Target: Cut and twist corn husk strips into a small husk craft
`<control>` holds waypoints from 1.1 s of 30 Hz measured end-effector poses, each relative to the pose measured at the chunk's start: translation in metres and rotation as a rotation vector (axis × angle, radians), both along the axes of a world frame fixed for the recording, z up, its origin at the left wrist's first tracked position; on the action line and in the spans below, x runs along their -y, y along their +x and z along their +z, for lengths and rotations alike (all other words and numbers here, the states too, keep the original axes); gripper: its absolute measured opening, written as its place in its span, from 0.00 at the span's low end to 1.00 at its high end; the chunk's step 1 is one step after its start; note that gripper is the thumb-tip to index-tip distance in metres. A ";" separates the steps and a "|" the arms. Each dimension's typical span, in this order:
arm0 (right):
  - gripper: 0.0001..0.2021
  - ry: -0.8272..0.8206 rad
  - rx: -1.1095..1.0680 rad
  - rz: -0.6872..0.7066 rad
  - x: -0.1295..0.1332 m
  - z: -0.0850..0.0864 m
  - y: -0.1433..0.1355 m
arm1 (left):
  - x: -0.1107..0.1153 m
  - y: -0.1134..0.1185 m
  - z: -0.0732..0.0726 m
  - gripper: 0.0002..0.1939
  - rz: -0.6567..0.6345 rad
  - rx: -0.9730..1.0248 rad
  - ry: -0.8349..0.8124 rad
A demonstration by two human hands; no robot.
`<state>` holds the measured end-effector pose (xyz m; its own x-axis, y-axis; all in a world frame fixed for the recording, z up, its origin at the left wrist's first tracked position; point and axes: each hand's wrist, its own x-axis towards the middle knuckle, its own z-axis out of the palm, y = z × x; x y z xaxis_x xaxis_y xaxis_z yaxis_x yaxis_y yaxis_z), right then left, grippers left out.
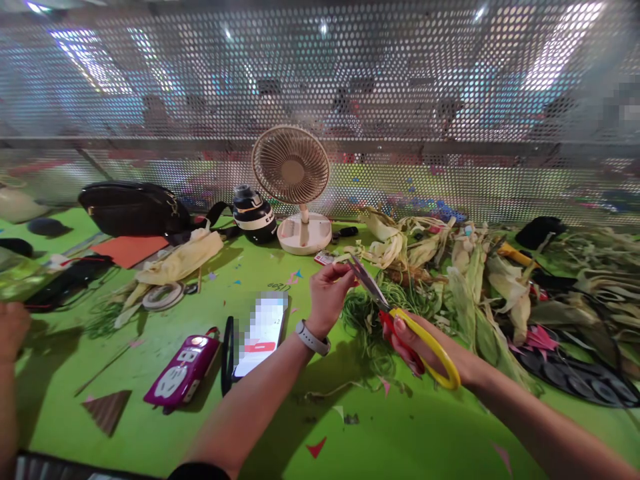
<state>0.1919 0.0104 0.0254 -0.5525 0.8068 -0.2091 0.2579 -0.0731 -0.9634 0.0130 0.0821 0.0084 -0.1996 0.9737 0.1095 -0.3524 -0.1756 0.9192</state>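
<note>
Scissors with one yellow and one red handle are in my right hand, its fingers wrapped round the handles. Their blades point up and left, to a small pale green strip at the fingertips of my left hand. That hand is pinched on the strip and wears a grey wristband. Thin green strands lie in a tangled heap below the blades. Dried corn husks are piled behind and to the right of my right hand.
A fan and a black bottle stand at the back, before a perforated metal screen. A lit phone and a purple device lie left of my left forearm. Another person's hand is at the left edge.
</note>
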 end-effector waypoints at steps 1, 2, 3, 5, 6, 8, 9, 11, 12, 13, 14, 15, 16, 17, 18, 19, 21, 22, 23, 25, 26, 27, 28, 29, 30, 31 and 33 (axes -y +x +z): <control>0.21 0.004 0.006 -0.001 0.001 0.001 -0.001 | 0.000 0.000 -0.001 0.11 0.002 -0.015 0.013; 0.22 0.004 0.012 -0.005 0.001 0.002 -0.002 | 0.000 0.001 -0.002 0.11 0.002 -0.028 0.027; 0.22 0.000 0.016 -0.012 0.002 0.003 -0.004 | 0.000 0.001 -0.002 0.10 0.002 -0.041 0.042; 0.22 -0.014 0.012 -0.031 0.003 0.003 -0.006 | 0.000 0.001 -0.004 0.09 0.007 -0.066 0.074; 0.23 -0.022 0.006 -0.041 0.004 0.003 -0.007 | 0.000 0.001 -0.005 0.09 0.013 -0.081 0.086; 0.23 -0.033 -0.012 -0.061 0.004 0.002 -0.009 | 0.001 0.000 -0.006 0.08 0.033 -0.113 0.105; 0.23 -0.033 -0.020 -0.072 0.004 0.002 -0.010 | 0.001 0.000 -0.006 0.07 0.042 -0.127 0.114; 0.24 -0.035 -0.029 -0.086 0.005 0.001 -0.011 | 0.001 0.000 -0.007 0.06 0.057 -0.144 0.129; 0.24 -0.037 -0.031 -0.089 0.005 0.001 -0.012 | 0.001 0.000 -0.008 0.06 0.060 -0.148 0.133; 0.25 -0.039 -0.031 -0.091 0.005 0.000 -0.012 | 0.001 0.000 -0.008 0.05 0.060 -0.151 0.134; 0.25 -0.041 -0.030 -0.093 0.005 0.000 -0.012 | 0.001 0.000 -0.008 0.05 0.059 -0.154 0.134; 0.25 -0.043 -0.030 -0.096 0.005 0.000 -0.012 | 0.001 0.000 -0.008 0.05 0.060 -0.156 0.132; 0.25 -0.044 -0.033 -0.099 0.005 -0.001 -0.013 | 0.001 0.000 -0.009 0.04 0.061 -0.160 0.131; 0.24 -0.046 -0.036 -0.103 0.005 -0.001 -0.013 | 0.001 0.001 -0.008 0.04 0.061 -0.164 0.131; 0.24 -0.048 -0.040 -0.106 0.006 -0.002 -0.013 | 0.002 0.001 -0.008 0.04 0.063 -0.166 0.131; 0.24 -0.051 -0.044 -0.109 0.006 -0.002 -0.013 | 0.002 0.000 -0.008 0.04 0.065 -0.167 0.129; 0.24 -0.057 -0.054 -0.112 0.006 -0.003 -0.013 | 0.002 0.000 -0.007 0.05 0.066 -0.174 0.121; 0.23 -0.061 -0.059 -0.113 0.006 -0.004 -0.013 | 0.003 0.000 -0.006 0.05 0.064 -0.180 0.116; 0.23 -0.067 -0.066 -0.116 0.006 -0.004 -0.013 | 0.003 0.000 -0.006 0.05 0.064 -0.186 0.114; 0.23 -0.078 -0.075 -0.122 0.006 -0.006 -0.013 | 0.003 0.000 -0.005 0.06 0.069 -0.197 0.112; 0.23 -0.077 -0.073 -0.125 0.006 -0.007 -0.014 | 0.003 0.000 -0.005 0.06 0.071 -0.201 0.114; 0.23 -0.071 -0.067 -0.130 0.006 -0.008 -0.014 | 0.003 0.000 -0.006 0.05 0.071 -0.202 0.118; 0.23 -0.062 -0.057 -0.133 0.006 -0.008 -0.014 | 0.003 0.000 -0.006 0.05 0.068 -0.200 0.123; 0.23 -0.053 -0.048 -0.134 0.007 -0.008 -0.015 | 0.003 0.001 -0.007 0.05 0.064 -0.197 0.125; 0.23 -0.048 -0.042 -0.130 0.007 -0.007 -0.015 | 0.003 0.001 -0.007 0.05 0.062 -0.193 0.124; 0.23 -0.049 -0.037 -0.114 0.007 -0.005 -0.016 | 0.003 0.002 -0.007 0.05 0.059 -0.189 0.118; 0.23 -0.036 -0.018 -0.055 0.007 0.002 -0.015 | 0.002 0.003 -0.006 0.07 0.050 -0.157 0.072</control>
<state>0.1765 0.0037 0.0274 -0.5115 0.8281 -0.2294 0.2353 -0.1218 -0.9643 0.0158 0.0804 0.0021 -0.2220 0.9516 0.2124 -0.1946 -0.2567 0.9467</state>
